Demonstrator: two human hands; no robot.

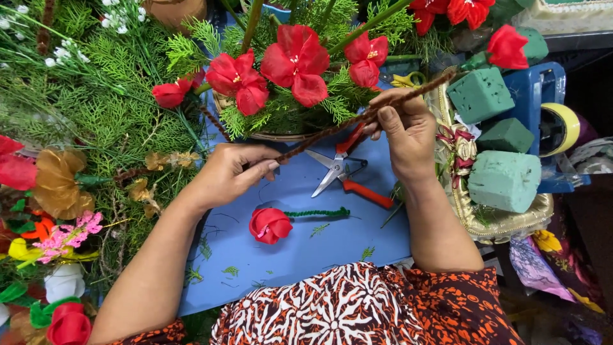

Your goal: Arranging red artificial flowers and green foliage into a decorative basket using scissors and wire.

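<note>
Head view: your left hand [227, 172] pinched the low end of a brown fuzzy stem [357, 118], and your right hand [405, 128] closed its grip higher up, holding it slanted above the blue tabletop [300, 249]. You seemed mid-way through straightening it. Beneath lay red-handled snips [348, 172] and a red flower [269, 225], near the basket [281, 135].

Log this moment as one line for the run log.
left hand: pinches brown fuzzy stem | right hand: grips same stem | on blue table: red-handled scissors, red flower
</note>
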